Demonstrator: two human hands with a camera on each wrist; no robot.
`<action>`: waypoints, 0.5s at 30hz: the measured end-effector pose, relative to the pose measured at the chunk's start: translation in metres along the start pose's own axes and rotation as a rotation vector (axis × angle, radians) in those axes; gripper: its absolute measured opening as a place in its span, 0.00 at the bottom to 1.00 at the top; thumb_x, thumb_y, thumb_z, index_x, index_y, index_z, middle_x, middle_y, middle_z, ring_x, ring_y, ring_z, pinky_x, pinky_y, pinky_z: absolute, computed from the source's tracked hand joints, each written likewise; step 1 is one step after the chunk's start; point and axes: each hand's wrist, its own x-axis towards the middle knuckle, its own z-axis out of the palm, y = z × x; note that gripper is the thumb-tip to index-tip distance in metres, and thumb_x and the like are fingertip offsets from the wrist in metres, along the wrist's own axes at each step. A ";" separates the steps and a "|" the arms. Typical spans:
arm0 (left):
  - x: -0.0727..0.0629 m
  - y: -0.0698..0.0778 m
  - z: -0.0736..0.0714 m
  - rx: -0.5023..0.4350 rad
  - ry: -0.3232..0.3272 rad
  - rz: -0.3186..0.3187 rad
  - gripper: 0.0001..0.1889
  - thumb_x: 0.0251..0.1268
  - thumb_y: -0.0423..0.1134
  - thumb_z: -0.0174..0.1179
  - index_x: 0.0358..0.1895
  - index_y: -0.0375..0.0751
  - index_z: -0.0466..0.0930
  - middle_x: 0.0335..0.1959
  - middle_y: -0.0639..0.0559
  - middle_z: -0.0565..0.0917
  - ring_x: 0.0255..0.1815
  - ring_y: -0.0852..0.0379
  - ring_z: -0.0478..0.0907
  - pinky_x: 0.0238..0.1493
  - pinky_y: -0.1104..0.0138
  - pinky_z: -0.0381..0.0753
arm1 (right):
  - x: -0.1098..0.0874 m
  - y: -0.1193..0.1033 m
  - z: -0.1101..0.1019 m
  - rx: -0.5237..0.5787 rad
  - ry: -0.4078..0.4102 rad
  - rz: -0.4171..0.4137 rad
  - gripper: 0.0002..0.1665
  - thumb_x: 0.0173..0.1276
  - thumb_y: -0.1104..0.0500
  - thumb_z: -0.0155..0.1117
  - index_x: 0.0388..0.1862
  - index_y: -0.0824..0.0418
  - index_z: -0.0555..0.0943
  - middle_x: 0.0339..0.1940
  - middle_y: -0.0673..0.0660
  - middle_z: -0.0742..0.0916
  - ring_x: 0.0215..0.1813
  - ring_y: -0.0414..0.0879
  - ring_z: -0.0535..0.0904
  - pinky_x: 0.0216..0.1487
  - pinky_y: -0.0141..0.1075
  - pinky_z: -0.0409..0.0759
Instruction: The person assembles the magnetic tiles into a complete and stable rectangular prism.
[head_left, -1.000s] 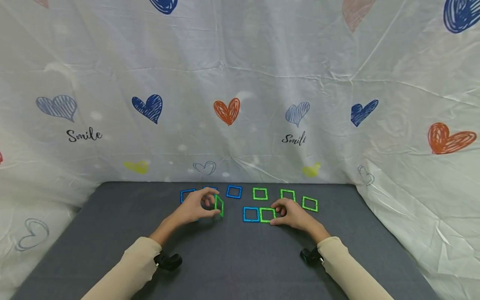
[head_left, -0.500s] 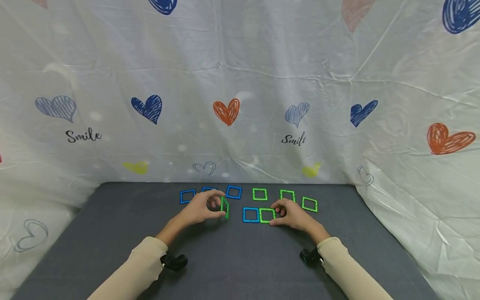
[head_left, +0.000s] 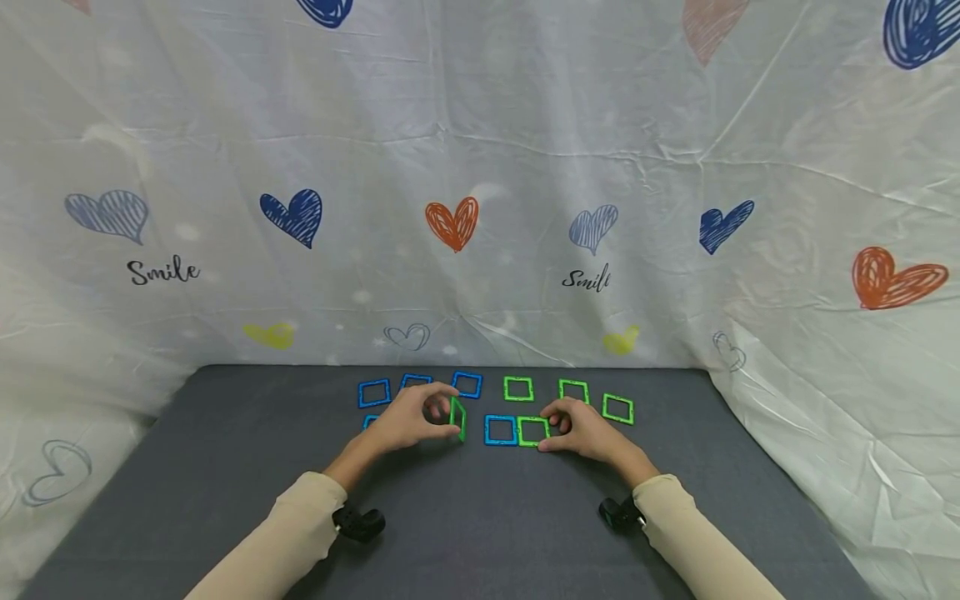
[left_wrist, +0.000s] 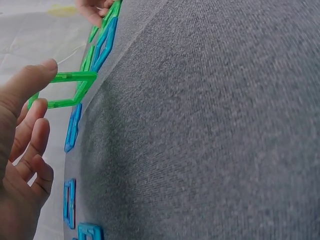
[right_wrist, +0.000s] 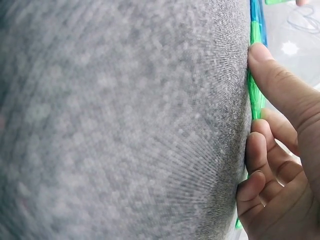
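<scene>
Pinched by its edges between the thumb and fingers of my left hand [head_left: 412,419] is a hollow green square magnetic tile [left_wrist: 75,76]. It stands upright above the table, seen nearly edge-on in the head view. My right hand [head_left: 588,432] grips another green square tile [head_left: 531,444] that lies flat, thumb at the near corner and fingers at the far one. Directly left of that tile, edge to edge, is a blue square tile [head_left: 500,442]. The held tile is a short distance left of this pair.
Along the table's far edge lie more blue tiles [head_left: 467,395] on the left and green tiles [head_left: 518,399] on the right. Another blue tile [left_wrist: 90,228] is partly hidden behind the left hand. A patterned curtain [head_left: 510,250] hangs behind the grey tabletop [head_left: 480,525].
My left hand has moved to the right with the upright green tile, closer to the blue and green pair. The right hand has stayed in place on its green tile.
</scene>
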 end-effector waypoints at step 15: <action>0.013 0.004 0.012 -0.016 -0.025 -0.016 0.29 0.58 0.42 0.77 0.60 0.32 0.80 0.36 0.56 0.81 0.36 0.57 0.76 0.39 0.63 0.78 | -0.001 -0.001 0.000 0.004 -0.001 -0.003 0.30 0.59 0.55 0.82 0.56 0.67 0.82 0.41 0.52 0.80 0.38 0.45 0.74 0.41 0.40 0.77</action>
